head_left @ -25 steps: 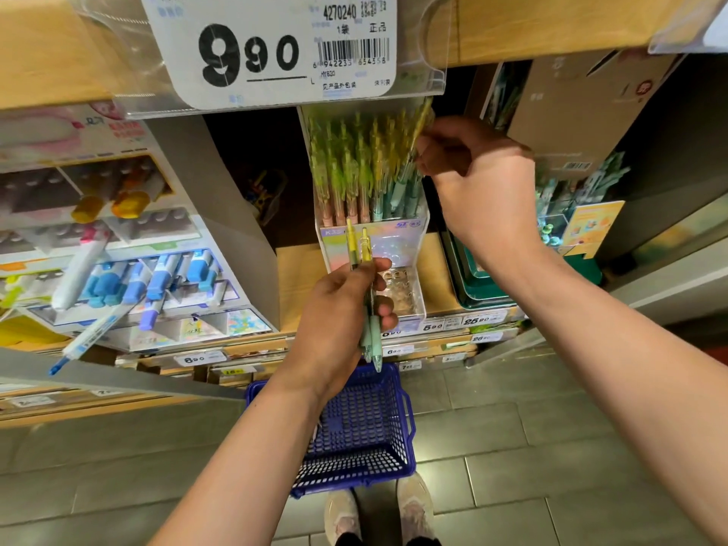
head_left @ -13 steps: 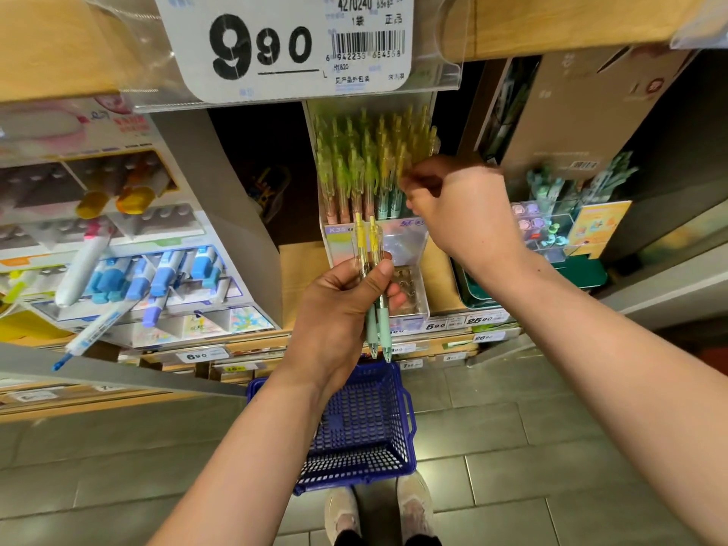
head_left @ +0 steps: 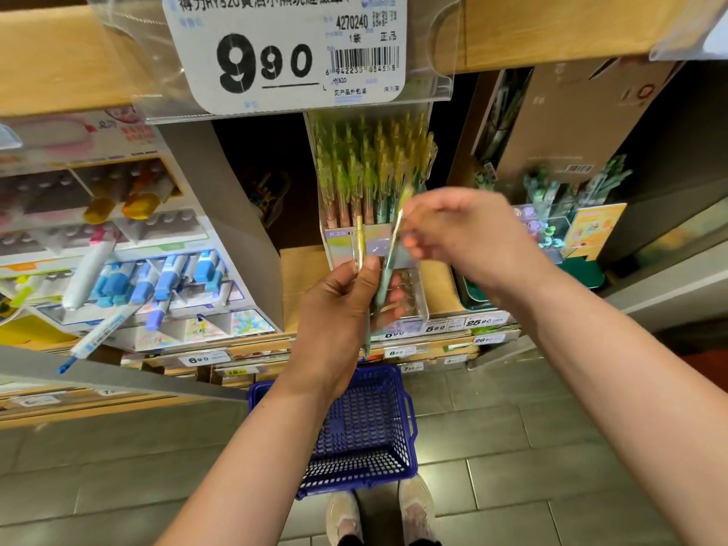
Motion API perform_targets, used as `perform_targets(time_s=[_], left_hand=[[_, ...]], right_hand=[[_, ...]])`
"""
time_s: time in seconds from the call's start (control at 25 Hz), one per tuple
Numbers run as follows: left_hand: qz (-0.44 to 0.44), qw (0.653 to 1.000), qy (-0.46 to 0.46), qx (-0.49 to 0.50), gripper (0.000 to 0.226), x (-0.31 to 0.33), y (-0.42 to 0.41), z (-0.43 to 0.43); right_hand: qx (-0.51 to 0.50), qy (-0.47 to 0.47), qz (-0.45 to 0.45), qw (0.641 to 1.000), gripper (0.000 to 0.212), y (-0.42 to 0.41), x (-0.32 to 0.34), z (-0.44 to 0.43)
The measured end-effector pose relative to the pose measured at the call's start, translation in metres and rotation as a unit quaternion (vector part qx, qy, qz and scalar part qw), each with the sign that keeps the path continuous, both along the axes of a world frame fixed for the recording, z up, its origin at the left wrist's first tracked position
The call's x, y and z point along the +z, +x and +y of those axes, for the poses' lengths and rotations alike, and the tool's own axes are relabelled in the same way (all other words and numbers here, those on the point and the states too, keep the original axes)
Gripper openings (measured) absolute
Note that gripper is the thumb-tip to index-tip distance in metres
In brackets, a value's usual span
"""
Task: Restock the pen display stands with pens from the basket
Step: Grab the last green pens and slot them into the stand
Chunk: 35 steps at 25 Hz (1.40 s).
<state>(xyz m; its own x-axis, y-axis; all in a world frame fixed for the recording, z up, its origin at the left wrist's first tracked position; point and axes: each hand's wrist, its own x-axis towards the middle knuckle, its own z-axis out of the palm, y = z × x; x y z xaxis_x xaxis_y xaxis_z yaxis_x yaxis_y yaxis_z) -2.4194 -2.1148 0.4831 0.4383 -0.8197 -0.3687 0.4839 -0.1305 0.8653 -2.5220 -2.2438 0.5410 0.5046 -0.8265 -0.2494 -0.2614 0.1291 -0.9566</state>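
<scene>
The left hand (head_left: 338, 305) is gripping a yellow-topped pen (head_left: 359, 242) upright in curled fingers, the blurred right hand (head_left: 468, 234) at 2 o'clock is pinching a tilted green pen (head_left: 388, 266) before the full pen display stand (head_left: 370, 167), and the blue basket (head_left: 407, 423) is sitting at 6 o'clock.

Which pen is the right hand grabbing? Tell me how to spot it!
Find the big price tag reading 9.90; below it the left hand holds two pens. It is the pale green pen leaning right, its top pinched by the right hand, unlike the upright yellow pen beside it.
</scene>
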Motion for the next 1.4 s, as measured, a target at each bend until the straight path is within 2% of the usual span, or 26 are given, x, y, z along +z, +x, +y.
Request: perform_targets(time_s=[0.12, 0.2, 0.36, 0.48, 0.56, 0.72, 0.84, 0.96, 1.0, 1.08, 1.12, 1.16, 1.28, 1.4], left_hand=[[-0.065, 0.998, 0.023, -0.004, 0.035, 0.001, 0.0, -0.001], [-0.074, 0.997, 0.026, -0.019, 0.036, 0.0, -0.001, -0.003], [0.068, 0.998, 0.006, -0.012, 0.037, 0.003, -0.004, -0.013], [0.092, 0.996, -0.015, -0.012, 0.034, 0.004, -0.004, -0.017], [0.107, 0.994, -0.035, -0.009, 0.031, 0.003, -0.002, -0.017], [0.116, 0.992, -0.051, -0.004, 0.03, 0.003, 0.001, -0.013], [0.061, 0.998, -0.036, -0.001, 0.028, 0.004, -0.003, -0.013], [0.029, 0.999, -0.038, 0.002, 0.025, 0.008, -0.01, -0.014], [0.036, 0.998, -0.045, 0.007, 0.023, 0.009, -0.012, -0.015], [0.042, 0.998, -0.048, 0.021, 0.023, 0.01, -0.012, -0.017], [0.038, 0.998, -0.043, 0.026, 0.025, 0.011, -0.012, -0.018], [0.032, 0.998, -0.038, 0.028, 0.027, 0.011, -0.012, -0.019], [0.017, 0.999, -0.034, 0.014, 0.025, 0.012, -0.013, -0.023], [0.013, 0.999, -0.029, 0.001, 0.024, 0.014, -0.017, -0.025]], right_hand=[[-0.124, -0.129, 0.013, 0.984, 0.013, -0.007, 0.016, -0.023], [-0.137, -0.209, 0.009, 0.968, 0.01, -0.006, 0.022, -0.034], [-0.104, -0.317, 0.058, 0.941, 0.018, -0.001, 0.012, -0.038], [-0.056, -0.399, 0.11, 0.908, 0.018, 0.003, 0.005, -0.038], [-0.028, -0.415, 0.13, 0.9, 0.019, 0.007, 0.0, -0.037], [0.026, -0.423, 0.212, 0.881, 0.019, 0.012, -0.012, -0.035], [0.028, -0.414, 0.217, 0.883, 0.02, 0.013, -0.012, -0.036], [0.036, -0.414, 0.301, 0.858, 0.026, 0.011, -0.015, -0.033], [0.021, -0.392, 0.288, 0.874, 0.028, 0.008, -0.016, -0.031], [-0.006, -0.265, 0.163, 0.95, 0.031, 0.001, -0.016, -0.021], [-0.009, -0.189, 0.099, 0.977, 0.032, -0.002, -0.014, -0.013], [0.0, -0.139, 0.06, 0.989, 0.029, -0.005, -0.014, -0.007], [0.025, -0.118, 0.064, 0.991, 0.01, -0.015, -0.014, 0.001], [0.009, -0.081, 0.036, 0.996, 0.006, -0.019, -0.006, -0.004]])
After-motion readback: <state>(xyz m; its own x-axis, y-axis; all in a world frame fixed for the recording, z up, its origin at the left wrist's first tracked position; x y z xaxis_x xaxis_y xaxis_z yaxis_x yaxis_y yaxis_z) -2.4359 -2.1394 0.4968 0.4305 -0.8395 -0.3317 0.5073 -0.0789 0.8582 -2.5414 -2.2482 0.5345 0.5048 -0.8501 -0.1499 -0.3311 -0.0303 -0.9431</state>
